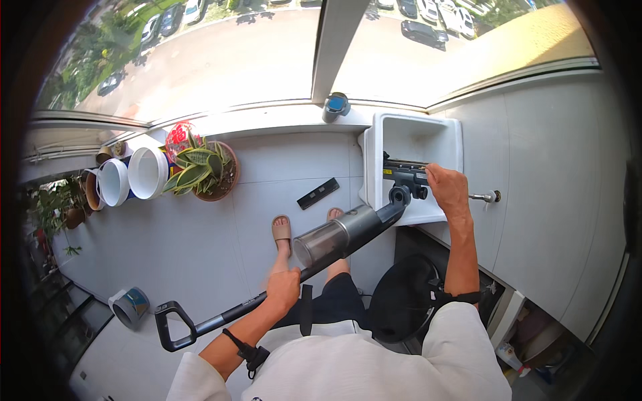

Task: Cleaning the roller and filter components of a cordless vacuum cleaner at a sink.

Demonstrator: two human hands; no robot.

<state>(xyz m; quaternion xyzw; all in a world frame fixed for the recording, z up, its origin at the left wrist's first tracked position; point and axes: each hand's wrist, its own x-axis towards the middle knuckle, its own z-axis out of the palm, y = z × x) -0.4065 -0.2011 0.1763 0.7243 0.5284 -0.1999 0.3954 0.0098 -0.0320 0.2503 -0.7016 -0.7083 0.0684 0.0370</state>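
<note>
A grey cordless stick vacuum cleaner (pixel 358 228) with a clear dust cup (pixel 321 244) slants across in front of me. My left hand (pixel 284 288) is wrapped around its dark shaft, between the dust cup and the loop handle (pixel 175 326). At the upper end, the floor head (pixel 407 173) is tilted up over a white sink (pixel 455 145). My right hand (pixel 448 189) has its fingers closed at the right end of the floor head. Whether a thin small piece is also pinched there, I cannot tell.
A black strip-shaped part (pixel 318 193) lies on the floor by my feet. A device with a blue top (pixel 336 105) stands on the windowsill. To the left are a potted snake plant (pixel 205 168) and white buckets (pixel 148 173); a black round bin (pixel 404 295) stands right.
</note>
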